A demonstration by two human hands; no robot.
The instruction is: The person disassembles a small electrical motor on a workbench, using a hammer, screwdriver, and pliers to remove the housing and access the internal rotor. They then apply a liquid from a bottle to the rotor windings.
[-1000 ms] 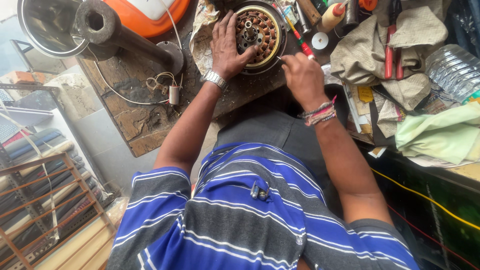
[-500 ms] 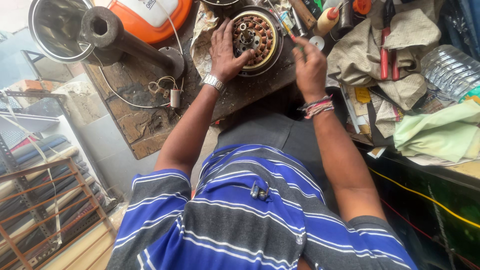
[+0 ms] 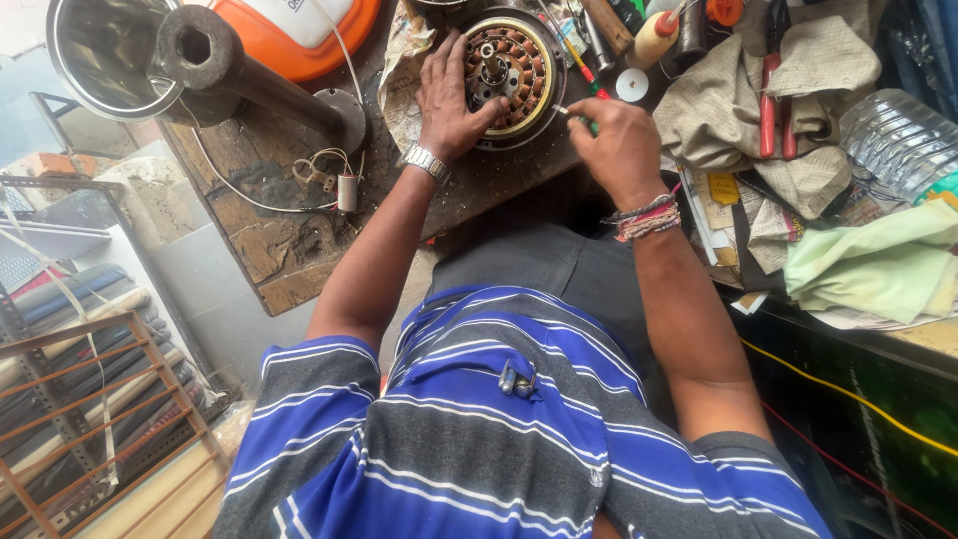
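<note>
The right hand is being seen lower than a second ago: it has been drawn back from over the stator to a spot just beside the stator's right edge, with a thin green-handled tool now being pinched between thumb and fingers, its pale tip being aimed at the stator's rim. The left hand has hardly been moved; it is still being pressed on the stator's left side. Judged from this, the work on the windings is being gone at from the side with the tool, while the part is being kept steady.

The stator, a round ring of copper coils in a metal shell, is being kept flat on the wooden bench, which is spreading out to its left. The left arm is being held nearly straight toward it, wrist bent, fingers spread with the thumb hooked over the rim. The right forearm is being angled in from the right, the fingers curled tight about the tool. Red-handled pliers are being left on a cloth well to the right of the stator.
</note>
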